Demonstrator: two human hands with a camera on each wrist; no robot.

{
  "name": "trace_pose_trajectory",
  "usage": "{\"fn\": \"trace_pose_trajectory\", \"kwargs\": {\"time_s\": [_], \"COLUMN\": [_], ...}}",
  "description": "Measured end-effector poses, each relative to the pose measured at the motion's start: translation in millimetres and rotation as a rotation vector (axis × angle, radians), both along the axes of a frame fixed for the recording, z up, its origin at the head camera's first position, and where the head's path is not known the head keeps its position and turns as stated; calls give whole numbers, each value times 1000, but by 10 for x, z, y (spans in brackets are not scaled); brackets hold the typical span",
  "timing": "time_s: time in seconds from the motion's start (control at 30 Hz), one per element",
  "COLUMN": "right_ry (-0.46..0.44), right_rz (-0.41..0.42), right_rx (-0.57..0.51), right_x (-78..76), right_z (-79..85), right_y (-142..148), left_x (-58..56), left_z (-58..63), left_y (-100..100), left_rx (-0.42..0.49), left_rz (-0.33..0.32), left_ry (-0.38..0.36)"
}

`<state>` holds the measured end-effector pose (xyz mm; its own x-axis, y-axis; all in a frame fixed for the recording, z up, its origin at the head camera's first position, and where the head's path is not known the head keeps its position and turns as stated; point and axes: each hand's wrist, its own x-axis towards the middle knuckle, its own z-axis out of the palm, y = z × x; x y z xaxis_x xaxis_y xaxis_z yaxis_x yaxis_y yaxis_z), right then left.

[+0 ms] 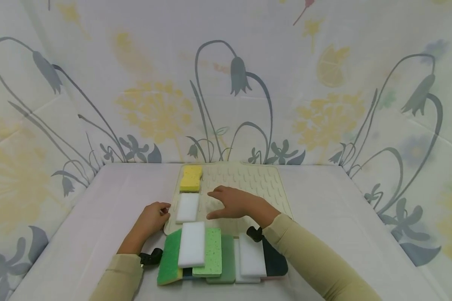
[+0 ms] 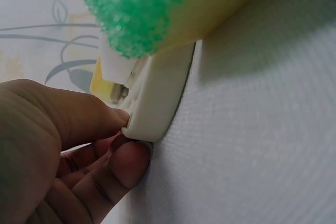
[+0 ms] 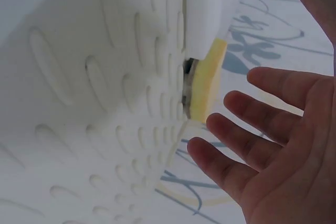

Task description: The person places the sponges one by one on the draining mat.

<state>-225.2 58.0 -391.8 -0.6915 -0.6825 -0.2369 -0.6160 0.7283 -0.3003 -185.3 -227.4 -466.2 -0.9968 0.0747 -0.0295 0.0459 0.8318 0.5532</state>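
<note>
A cream drying mat [image 1: 245, 177] with raised oval ridges lies on the table. My left hand [image 1: 153, 217] pinches its left edge; in the left wrist view the thumb [image 2: 100, 116] lies on the rim and a curled finger [image 2: 128, 163] is beneath it. Over the middle of the mat is my right hand [image 1: 235, 203], fingers spread, holding nothing. Left of it on the mat are a white sponge block [image 1: 188, 207] and, behind that, a yellow sponge [image 1: 191, 177] with a dark underside.
Along the mat's front edge sponges lie overlapping: a green-and-yellow scrub sponge [image 1: 169, 259], a white block [image 1: 192, 244], a speckled light green sponge [image 1: 213, 253], a darker green one [image 1: 228, 259], another white block [image 1: 251, 257] and a dark pad [image 1: 275, 261]. Flower-printed cloth [image 1: 226, 104] hangs behind.
</note>
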Motion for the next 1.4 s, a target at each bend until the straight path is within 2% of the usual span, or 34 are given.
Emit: {"fn": "trace_pose_trajectory", "kwargs": {"time_s": [0.57,0.8,1.4], "right_ry": [-8,18,-35], "right_rz": [-39,-51,-73], "right_rx": [-25,-30,-48], "right_x": [230,344,596], "right_z": [8,-4,-3], "right_y": [375,526,777], "left_x": [-5,-2,10], "left_z": [-8,-11,4], "left_y": [-14,-14,-5], "left_rx": [-7,-8,-2], "left_rz": [6,3,3], "left_ry": [-3,-5,-1]}}
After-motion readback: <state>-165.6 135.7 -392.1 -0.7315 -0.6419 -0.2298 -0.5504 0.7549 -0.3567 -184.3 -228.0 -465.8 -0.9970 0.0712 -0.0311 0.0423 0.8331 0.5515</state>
